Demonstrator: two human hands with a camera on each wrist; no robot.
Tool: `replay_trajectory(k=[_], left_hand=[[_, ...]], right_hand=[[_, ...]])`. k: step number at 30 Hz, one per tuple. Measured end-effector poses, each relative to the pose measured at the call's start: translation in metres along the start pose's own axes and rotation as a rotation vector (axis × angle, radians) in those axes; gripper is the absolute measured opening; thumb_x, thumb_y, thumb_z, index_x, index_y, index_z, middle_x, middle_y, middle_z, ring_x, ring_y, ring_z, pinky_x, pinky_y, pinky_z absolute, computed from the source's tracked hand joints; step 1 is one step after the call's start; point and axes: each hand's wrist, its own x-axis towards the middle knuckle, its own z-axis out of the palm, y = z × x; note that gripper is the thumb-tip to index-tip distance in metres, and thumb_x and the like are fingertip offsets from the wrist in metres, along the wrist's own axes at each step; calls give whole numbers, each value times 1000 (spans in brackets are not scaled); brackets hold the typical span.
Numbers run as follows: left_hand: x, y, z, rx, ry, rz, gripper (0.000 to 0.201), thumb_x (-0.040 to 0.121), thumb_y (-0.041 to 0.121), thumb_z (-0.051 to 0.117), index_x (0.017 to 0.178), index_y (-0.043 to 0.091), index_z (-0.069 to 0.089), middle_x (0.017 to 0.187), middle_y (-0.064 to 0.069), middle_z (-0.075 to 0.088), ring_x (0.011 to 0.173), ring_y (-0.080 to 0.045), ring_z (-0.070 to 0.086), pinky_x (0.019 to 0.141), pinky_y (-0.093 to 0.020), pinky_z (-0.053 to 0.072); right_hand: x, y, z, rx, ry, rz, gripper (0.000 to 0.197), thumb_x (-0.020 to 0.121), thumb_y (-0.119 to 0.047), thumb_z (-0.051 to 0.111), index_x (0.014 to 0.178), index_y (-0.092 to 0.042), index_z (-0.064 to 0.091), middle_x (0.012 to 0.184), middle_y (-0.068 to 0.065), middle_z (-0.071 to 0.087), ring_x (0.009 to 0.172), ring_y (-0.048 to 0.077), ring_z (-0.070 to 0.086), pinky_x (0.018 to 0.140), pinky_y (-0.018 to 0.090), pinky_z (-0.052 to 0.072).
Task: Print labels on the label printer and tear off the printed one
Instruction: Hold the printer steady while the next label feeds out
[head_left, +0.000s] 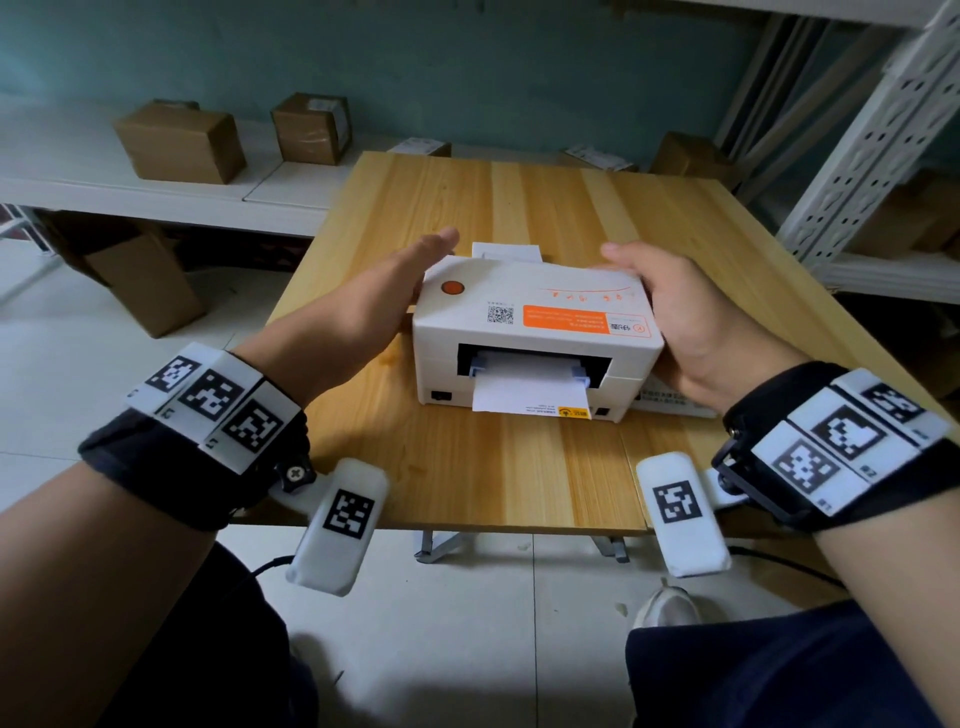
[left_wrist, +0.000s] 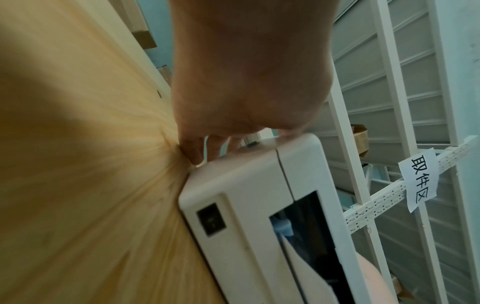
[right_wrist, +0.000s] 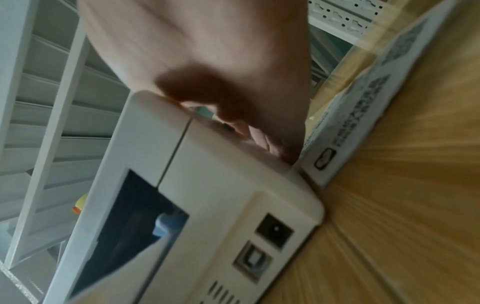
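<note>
The white label printer (head_left: 519, 296) stands on the wooden table (head_left: 519, 478) with its back toward me. White label paper (head_left: 530, 395) feeds into the wide rear slot, and a white label edge (head_left: 506, 252) sticks up at the far side. An orange button (head_left: 452, 287) sits on the top. My left hand (head_left: 410, 270) holds the printer's left side, thumb stretched above the top; in the left wrist view its fingers (left_wrist: 197, 152) curl down at the far corner. My right hand (head_left: 670, 306) grips the right side, thumb on top, fingers (right_wrist: 275, 144) on the side wall.
A flat white box (head_left: 670, 402) lies right against the printer's right side. Cardboard parcels (head_left: 182, 140) sit on a low white shelf behind and to the left. A white metal rack (head_left: 872, 156) stands at the right. My knees are under the table's near edge.
</note>
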Motion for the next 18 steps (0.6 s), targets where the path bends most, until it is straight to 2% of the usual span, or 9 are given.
replay_trajectory(k=[2, 3, 5, 6, 7, 10, 14, 16, 18], left_hand=[[2, 0, -1, -21, 21, 8, 56, 98, 63, 36, 134, 24, 52, 141, -5, 60, 127, -24, 58, 118, -46, 35], [3, 0, -2, -25, 29, 13, 50, 100, 60, 35, 133, 26, 51, 140, -4, 61, 127, -23, 58, 118, -46, 35], [4, 1, -3, -32, 23, 0, 48, 101, 58, 34, 133, 26, 51, 136, -3, 63, 126, -23, 58, 119, -46, 33], [4, 0, -3, -53, 19, -17, 49, 101, 59, 35, 131, 25, 51, 133, -2, 65, 125, -24, 59, 120, -46, 32], [3, 1, -2, -83, 13, -36, 53, 100, 60, 36, 132, 21, 53, 129, -3, 68, 123, -25, 61, 120, -46, 32], [-1, 3, -2, -128, -18, -69, 66, 97, 62, 39, 141, 13, 51, 128, -11, 69, 118, -27, 63, 112, -42, 38], [-10, 11, -1, -94, -106, -94, 53, 103, 54, 35, 119, 10, 61, 117, -13, 71, 102, -24, 65, 89, -32, 48], [-17, 16, -1, -32, -149, -106, 51, 105, 51, 31, 116, 11, 62, 119, -13, 70, 104, -25, 64, 94, -32, 47], [-23, 24, 0, 39, -146, -104, 56, 105, 53, 32, 132, 11, 55, 128, -11, 65, 118, -27, 60, 106, -37, 43]], right_hand=[[-1, -1, -1, -39, 4, 5, 64, 94, -48, 46, 116, 9, 62, 113, 29, 70, 92, 30, 66, 106, 51, 40], [-2, -1, -3, -77, 3, 11, 61, 96, -48, 45, 113, 7, 64, 108, 25, 73, 89, 27, 67, 104, 48, 42], [-3, -2, -4, -156, -10, 20, 43, 102, -41, 44, 94, -8, 70, 87, 6, 77, 78, 15, 70, 89, 35, 49], [-4, -4, -3, -195, -7, 13, 34, 103, -37, 46, 95, -16, 70, 84, -2, 77, 76, 11, 70, 85, 32, 50], [-6, -6, -2, -242, 8, -2, 28, 103, -37, 48, 109, -19, 68, 90, -4, 76, 82, 9, 70, 89, 31, 50], [-10, -14, 0, -365, 48, -6, 59, 100, -46, 50, 151, -21, 38, 129, -5, 63, 111, 13, 61, 105, 36, 43], [-19, -23, 2, -484, 37, 13, 67, 101, -50, 45, 158, -26, 21, 154, -5, 40, 121, 8, 42, 100, 29, 29], [-26, -27, 0, -520, 43, 22, 69, 100, -52, 44, 159, -27, 18, 162, -5, 30, 138, 13, 36, 106, 31, 25], [-32, -29, -3, -535, 53, 9, 70, 100, -52, 43, 159, -26, 17, 164, -4, 27, 147, 17, 29, 113, 34, 22]])
